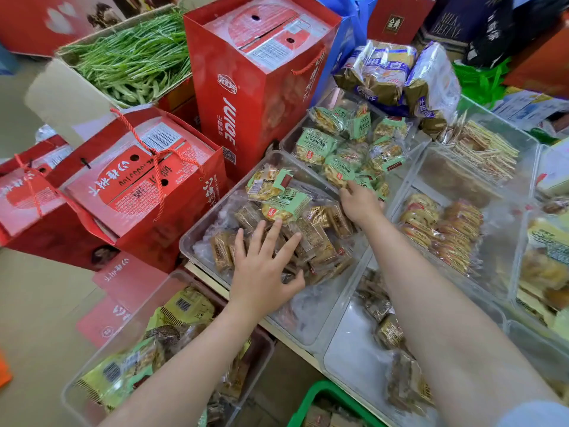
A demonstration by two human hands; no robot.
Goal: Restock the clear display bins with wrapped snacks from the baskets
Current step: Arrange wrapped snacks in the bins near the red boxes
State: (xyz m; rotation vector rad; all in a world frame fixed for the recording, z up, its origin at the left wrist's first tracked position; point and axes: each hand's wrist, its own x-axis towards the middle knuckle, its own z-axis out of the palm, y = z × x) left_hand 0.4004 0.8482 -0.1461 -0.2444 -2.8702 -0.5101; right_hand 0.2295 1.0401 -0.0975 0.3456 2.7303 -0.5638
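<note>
A clear display bin (215, 211) in the middle holds several brown wrapped snacks (320, 241) with green-labelled cracker packs (283, 198) lying on top. My left hand (264, 269) is spread flat, fingers straight, resting on the brown snacks in this bin. My right hand (358, 203) reaches over the bin's far right corner; its fingers curl at a green-labelled pack (338, 172) at the near edge of the further bin (289, 140), which is full of the same green packs. Whether it holds the pack is hidden behind the hand.
Red gift boxes (246, 87) and a carton of green beans (132, 57) stand left and behind. More clear bins hold yellow-red packs (440, 229), wafer sticks (480, 149) and brown snacks (388, 331). A lower bin (101, 359) and a green basket (311, 399) sit below.
</note>
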